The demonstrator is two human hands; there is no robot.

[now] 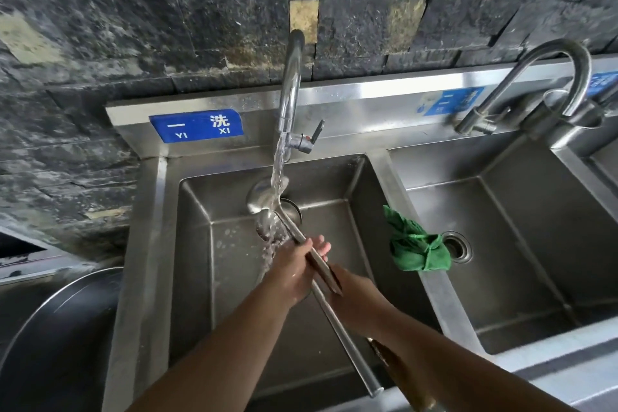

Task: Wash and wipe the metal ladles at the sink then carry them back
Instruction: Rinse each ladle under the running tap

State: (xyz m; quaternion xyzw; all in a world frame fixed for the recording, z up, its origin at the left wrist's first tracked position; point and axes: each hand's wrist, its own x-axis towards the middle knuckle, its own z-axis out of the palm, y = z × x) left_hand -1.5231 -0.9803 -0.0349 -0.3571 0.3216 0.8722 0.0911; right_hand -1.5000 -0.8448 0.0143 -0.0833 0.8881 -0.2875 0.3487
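A metal ladle is held over the left sink basin, its bowl under the water running from the tall faucet. Its long steel handle runs down to the right, past the front rim. A second handle with a brown wooden end lies beside it, partly hidden by my right arm. My left hand is wrapped around the handles just below the bowl. My right hand grips them a little lower. A green cloth is draped on the divider between the two basins.
A second basin with a drain lies to the right, under a curved faucet. Blue labels are stuck on the steel backsplash. A large metal bowl sits at the lower left. Dark stone wall stands behind. Something green hangs at the top right.
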